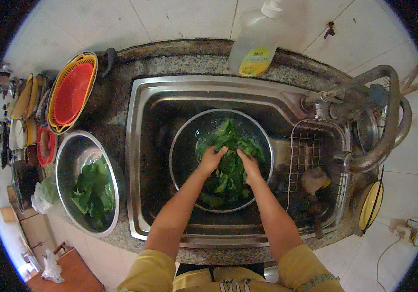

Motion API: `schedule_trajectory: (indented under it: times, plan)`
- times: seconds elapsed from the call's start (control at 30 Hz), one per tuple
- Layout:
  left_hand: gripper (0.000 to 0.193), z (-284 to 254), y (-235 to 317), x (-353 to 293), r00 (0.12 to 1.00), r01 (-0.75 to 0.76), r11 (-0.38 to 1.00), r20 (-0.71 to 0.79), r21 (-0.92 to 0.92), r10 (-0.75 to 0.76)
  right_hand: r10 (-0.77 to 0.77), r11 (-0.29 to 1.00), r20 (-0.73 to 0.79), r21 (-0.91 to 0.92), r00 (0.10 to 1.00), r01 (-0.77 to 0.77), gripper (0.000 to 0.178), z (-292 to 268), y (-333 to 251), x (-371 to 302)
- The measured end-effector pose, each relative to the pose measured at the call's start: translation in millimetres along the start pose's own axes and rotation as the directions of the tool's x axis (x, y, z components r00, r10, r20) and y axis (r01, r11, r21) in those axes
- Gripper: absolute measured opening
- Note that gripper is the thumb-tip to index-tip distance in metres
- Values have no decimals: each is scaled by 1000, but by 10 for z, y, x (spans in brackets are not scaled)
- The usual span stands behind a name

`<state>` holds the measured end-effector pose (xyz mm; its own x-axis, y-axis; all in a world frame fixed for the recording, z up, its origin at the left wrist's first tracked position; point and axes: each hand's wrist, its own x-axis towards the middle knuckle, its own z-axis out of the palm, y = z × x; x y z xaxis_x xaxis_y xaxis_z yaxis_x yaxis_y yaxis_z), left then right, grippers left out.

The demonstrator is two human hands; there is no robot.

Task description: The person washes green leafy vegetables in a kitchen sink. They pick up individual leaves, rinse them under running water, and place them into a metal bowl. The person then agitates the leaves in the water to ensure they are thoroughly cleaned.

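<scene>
A round steel bowl (182,146) full of water stands in the steel sink (138,146). Green leafy vegetables (233,141) float in it. My left hand (211,159) and my right hand (249,165) are both down in the bowl, side by side, pressing on the leaves with fingers spread. Neither hand clearly closes around a bunch. On the counter to the left sits a second steel bowl (70,155) with more green leaves (93,190) in it.
A wire rack (311,146) holding scrubbing things hangs in the sink's right part, under a bent tap (386,121). A clear soap bottle (256,41) stands behind the sink. Red and orange baskets (72,90) and plates line the left counter.
</scene>
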<state>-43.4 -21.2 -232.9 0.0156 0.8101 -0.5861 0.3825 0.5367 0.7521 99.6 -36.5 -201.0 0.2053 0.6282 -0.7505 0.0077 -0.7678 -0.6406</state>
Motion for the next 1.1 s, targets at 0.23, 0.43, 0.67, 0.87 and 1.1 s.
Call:
schedule_trajectory:
  times: [0.23, 0.43, 0.67, 0.87, 1.1]
  plan:
    - [32, -554, 878, -780, 958, 49, 821, 259, -569, 122, 67, 876, 267, 446, 961, -185, 55, -79, -642, -823]
    - [22, -985, 1174, -1030, 889, -253, 796, 192, -549, 415, -187, 729, 239, 684, 953, -28, 36, -71, -726, -1081]
    - [54, -955, 591, -855, 806, -589, 782, 216, 203, 550, -476, 668, 109, -600, 873, 440, 79, -357, -363, -476]
    - [99, -429, 196, -823, 919, -314, 601, 395, 735, -3, -275, 110, 367, -906, 888, 409, 88, -108, -136, -531]
    - [74, -152, -111, -367, 914, -391, 89, 374, 916, 159, -345, -50, 348, -934, 872, 353, 78, 26, 270, -5]
